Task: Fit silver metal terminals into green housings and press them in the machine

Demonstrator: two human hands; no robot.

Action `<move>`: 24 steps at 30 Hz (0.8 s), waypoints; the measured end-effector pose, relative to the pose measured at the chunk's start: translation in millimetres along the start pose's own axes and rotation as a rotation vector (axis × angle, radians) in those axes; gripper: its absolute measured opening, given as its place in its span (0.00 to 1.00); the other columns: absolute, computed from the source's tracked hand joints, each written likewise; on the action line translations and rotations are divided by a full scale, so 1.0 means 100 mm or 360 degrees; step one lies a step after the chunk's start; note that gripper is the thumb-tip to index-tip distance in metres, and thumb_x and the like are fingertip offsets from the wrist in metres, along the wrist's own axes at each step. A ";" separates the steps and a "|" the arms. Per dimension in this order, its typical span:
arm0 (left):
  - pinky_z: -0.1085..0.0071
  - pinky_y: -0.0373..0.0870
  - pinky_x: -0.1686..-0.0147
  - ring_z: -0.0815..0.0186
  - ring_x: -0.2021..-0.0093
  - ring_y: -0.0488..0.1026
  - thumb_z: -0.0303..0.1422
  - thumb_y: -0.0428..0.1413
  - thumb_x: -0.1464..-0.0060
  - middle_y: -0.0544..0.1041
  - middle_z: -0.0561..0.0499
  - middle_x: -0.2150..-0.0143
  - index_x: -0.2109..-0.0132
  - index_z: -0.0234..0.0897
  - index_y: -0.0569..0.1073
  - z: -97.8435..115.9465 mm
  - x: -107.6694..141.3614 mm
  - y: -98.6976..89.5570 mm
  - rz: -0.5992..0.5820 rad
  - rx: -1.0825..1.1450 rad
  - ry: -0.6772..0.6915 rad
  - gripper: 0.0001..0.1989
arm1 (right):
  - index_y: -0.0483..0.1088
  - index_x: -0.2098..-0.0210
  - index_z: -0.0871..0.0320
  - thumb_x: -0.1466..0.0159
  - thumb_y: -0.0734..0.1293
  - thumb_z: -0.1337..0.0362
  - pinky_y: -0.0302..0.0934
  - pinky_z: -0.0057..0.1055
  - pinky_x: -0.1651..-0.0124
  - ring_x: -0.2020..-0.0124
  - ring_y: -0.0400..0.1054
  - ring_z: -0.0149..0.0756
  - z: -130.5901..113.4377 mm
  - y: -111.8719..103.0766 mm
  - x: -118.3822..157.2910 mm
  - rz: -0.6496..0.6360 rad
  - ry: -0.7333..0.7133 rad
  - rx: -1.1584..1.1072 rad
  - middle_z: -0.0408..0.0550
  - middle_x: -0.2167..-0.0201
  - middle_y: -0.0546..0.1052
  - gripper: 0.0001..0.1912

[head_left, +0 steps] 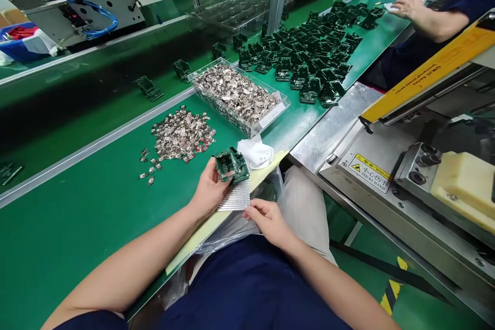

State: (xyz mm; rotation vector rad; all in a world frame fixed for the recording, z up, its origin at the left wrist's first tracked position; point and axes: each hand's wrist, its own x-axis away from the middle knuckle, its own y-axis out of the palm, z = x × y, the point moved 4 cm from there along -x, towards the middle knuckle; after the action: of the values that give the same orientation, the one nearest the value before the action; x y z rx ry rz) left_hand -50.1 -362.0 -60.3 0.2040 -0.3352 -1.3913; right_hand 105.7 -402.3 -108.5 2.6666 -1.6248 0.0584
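My left hand (208, 189) is closed around a dark green part that looks like a circuit board (232, 164), raised just above the bench's front edge. Below it lies a silver sheet with fine rows, like small labels (236, 197). At that sheet's lower right corner, my right hand (268, 220) has its thumb and fingers pinched together; its fingertips are partly hidden. A crumpled white cloth (256, 152) rests just beyond the green part. Farther off is a loose pile of small silvery metal pieces (181, 133). Behind that stands a clear plastic box (266, 118) full of similar pieces.
Many dark green parts (309, 56) are heaped along the bench at the back right. A metal machine (371, 165) with a warning label borders my right side. Behind a metal rail, a few green parts (149, 87) lie on the belt. A co-worker's hands (410, 7) are at upper right.
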 end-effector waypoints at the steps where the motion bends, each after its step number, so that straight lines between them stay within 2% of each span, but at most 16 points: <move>1: 0.74 0.69 0.61 0.70 0.65 0.71 0.35 0.68 0.56 0.74 0.55 0.65 0.59 0.39 0.71 0.00 -0.01 0.00 -0.0015 -0.0006 -0.0012 0.19 | 0.73 0.71 0.58 0.32 0.61 0.49 0.63 0.28 0.69 0.73 0.69 0.34 0.01 0.00 -0.02 0.0008 -0.0058 0.0034 0.47 0.75 0.75 0.21; 6: 0.72 0.69 0.58 0.68 0.63 0.72 0.35 0.68 0.57 0.74 0.53 0.63 0.58 0.38 0.70 -0.02 -0.02 0.00 -0.0117 0.0000 -0.0058 0.20 | 0.71 0.74 0.57 0.32 0.60 0.49 0.60 0.30 0.69 0.74 0.66 0.34 0.04 -0.07 -0.06 -0.0015 -0.0250 0.0189 0.46 0.77 0.72 0.23; 10: 0.72 0.69 0.58 0.68 0.63 0.72 0.36 0.68 0.57 0.74 0.53 0.63 0.58 0.38 0.70 -0.01 -0.03 0.02 -0.0173 0.0056 -0.0039 0.21 | 0.67 0.77 0.56 0.31 0.60 0.52 0.55 0.31 0.72 0.76 0.60 0.34 -0.03 -0.09 -0.07 -0.0048 -0.0399 0.0346 0.43 0.81 0.65 0.22; 13: 0.73 0.70 0.60 0.68 0.64 0.72 0.35 0.69 0.58 0.74 0.53 0.64 0.59 0.38 0.70 0.00 -0.02 0.03 -0.0175 0.0084 -0.0045 0.21 | 0.64 0.77 0.56 0.29 0.57 0.57 0.54 0.31 0.73 0.77 0.58 0.34 -0.13 -0.04 -0.02 0.0045 -0.0574 0.0557 0.43 0.81 0.63 0.21; 18: 0.73 0.70 0.62 0.68 0.65 0.72 0.34 0.67 0.55 0.74 0.52 0.64 0.57 0.37 0.70 -0.02 -0.01 0.01 -0.0139 0.0054 -0.0054 0.19 | 0.64 0.76 0.56 0.29 0.56 0.66 0.52 0.33 0.74 0.78 0.57 0.35 -0.21 0.07 0.11 0.0305 -0.0707 0.0985 0.44 0.81 0.63 0.18; 24: 0.73 0.70 0.61 0.68 0.63 0.72 0.32 0.66 0.52 0.74 0.51 0.62 0.56 0.38 0.70 -0.05 -0.02 0.00 -0.0187 0.0011 0.0033 0.17 | 0.64 0.77 0.56 0.30 0.58 0.69 0.52 0.34 0.72 0.77 0.56 0.36 -0.26 0.07 0.12 0.0229 -0.0954 0.1474 0.45 0.81 0.63 0.18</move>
State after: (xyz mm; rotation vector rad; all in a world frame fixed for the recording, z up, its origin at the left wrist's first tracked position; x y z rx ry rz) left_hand -49.0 -359.9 -65.2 0.2470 -0.3149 -1.5031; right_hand 104.0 -415.3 -81.8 3.4513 -2.4423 0.0110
